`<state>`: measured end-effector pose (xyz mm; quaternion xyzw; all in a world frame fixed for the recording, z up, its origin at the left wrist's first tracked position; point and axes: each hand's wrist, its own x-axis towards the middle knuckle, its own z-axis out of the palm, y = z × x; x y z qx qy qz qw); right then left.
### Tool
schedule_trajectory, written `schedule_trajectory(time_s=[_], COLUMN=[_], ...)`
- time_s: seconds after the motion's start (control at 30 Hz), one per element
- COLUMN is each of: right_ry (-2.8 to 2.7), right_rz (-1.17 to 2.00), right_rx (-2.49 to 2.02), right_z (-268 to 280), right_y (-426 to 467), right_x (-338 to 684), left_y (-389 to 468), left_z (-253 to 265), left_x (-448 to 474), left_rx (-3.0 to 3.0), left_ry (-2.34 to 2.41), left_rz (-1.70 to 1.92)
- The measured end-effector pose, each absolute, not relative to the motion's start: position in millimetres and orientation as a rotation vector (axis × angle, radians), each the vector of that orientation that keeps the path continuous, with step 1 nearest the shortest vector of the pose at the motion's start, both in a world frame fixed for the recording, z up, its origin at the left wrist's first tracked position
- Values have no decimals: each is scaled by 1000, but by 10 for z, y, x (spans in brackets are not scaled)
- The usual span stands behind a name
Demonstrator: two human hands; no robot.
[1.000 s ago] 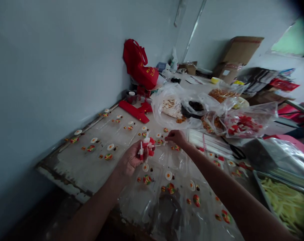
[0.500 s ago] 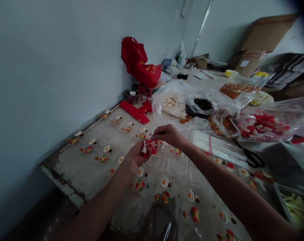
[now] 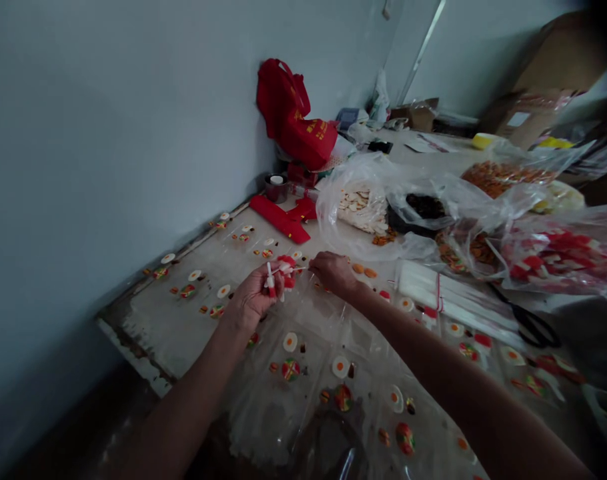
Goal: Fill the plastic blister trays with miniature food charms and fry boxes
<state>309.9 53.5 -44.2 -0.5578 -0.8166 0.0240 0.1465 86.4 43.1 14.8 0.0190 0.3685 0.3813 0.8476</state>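
My left hand (image 3: 256, 293) is closed round a small bunch of red-and-white pieces (image 3: 286, 268), some with white stick-like ends poking up. To its right, my right hand (image 3: 335, 273) pinches with its fingertips. A thin pale strip (image 3: 299, 269) reaches from the bunch to those fingertips; its exact kind is too small to make out. Both hands are above clear plastic sheets on the table. On the sheets lie small egg-shaped pieces (image 3: 340, 367), round red-green pieces (image 3: 342, 398) and little brown ones, set out in repeating groups.
Open plastic bags hold white pieces (image 3: 362, 210), dark pieces (image 3: 424, 205) and red-and-white pieces (image 3: 558, 260). White zip bags (image 3: 418, 285) and black-handled scissors (image 3: 537, 327) lie at right. A red cloth bag (image 3: 303, 137) leans on the wall; cardboard boxes (image 3: 538, 117) stand behind.
My hands have moved apart, the right drawing away from the bunch, with a thin strip now showing between them. The camera view has shifted slightly left.
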Motion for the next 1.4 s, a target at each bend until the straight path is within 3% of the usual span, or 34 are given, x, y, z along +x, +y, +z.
schedule_trajectory(time_s=[0.13, 0.33, 0.67, 0.87, 1.1, 1.3, 1.4], right_ry=[-2443, -1817, -1438, -1430, -2308, -2443, -2252], right_rz=[-16, 599, 1083, 758, -6, -63, 201], right_rx=[-1665, -1287, -1151, -1280, -1666, -1599, -1591], right_z=[-319, -66, -74, 113, -219, -333, -266], right_y=[388, 58, 17, 603, 1225, 1048, 993], right_x=[2973, 2809, 2386, 2490, 2323, 2101, 2083], left_y=[376, 307, 244, 586, 798, 879, 901], left_z=[138, 96, 36, 30, 154, 59, 22], left_x=[803, 661, 595, 245, 74, 111, 113], left_rx=[22, -41, -92, -83, -25, -19, -1], left_ry=[711, 696, 742, 784, 818, 876, 898], left_rz=[826, 767, 709, 888, 912, 941, 937])
